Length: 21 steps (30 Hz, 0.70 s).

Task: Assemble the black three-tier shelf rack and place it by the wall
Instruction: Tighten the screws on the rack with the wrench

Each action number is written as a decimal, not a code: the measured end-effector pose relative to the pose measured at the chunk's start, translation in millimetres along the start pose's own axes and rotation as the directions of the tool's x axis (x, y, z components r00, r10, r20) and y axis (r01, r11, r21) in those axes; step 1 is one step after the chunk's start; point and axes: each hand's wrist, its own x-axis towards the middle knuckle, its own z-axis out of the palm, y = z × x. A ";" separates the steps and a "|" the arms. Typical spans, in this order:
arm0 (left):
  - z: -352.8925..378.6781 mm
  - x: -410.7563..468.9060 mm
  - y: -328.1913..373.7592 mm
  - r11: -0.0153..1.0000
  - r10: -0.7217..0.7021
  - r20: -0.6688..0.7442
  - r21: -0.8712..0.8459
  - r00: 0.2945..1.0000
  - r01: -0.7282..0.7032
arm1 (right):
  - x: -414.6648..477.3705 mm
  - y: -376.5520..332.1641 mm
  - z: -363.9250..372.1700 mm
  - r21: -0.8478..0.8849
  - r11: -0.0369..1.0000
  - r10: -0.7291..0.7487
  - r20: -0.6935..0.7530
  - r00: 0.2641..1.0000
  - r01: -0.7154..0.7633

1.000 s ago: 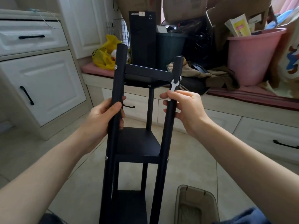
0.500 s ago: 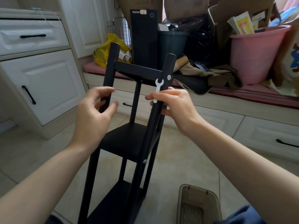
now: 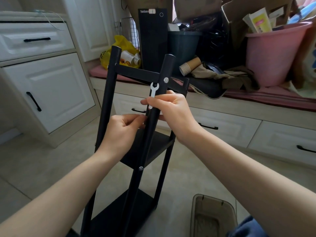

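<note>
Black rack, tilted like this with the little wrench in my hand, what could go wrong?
The rack stands tilted, steadied mainly by your right hand; loosen that grip and it may tip. The small white wrench is only pinned against the post and could slip out.

Pink bucket (image 3: 270, 55), black computer tower (image 3: 153, 40), yellow bag (image 3: 123, 46), and paper cups (image 3: 189, 65) sitting on pink-cushioned bench (image 3: 282, 100); translucent bin (image 3: 212, 218) standing on floor.
</note>
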 end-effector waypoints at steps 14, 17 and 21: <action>9.4 0.1 -18.7 0.972 -0.234 0.297 0.058 0.926 0.227 | 5.8 1.5 5.0 -0.047 0.999 -0.003 -0.072 0.997 0.000; 9.3 0.5 -18.8 0.976 -0.217 0.319 0.038 0.923 0.216 | 5.8 1.3 3.0 -0.037 0.999 -0.003 -0.085 0.996 0.000; 10.9 -0.6 -18.4 0.983 -0.184 0.360 0.047 0.915 0.179 | 4.3 0.6 1.5 -0.050 0.999 -0.026 -0.111 0.993 0.020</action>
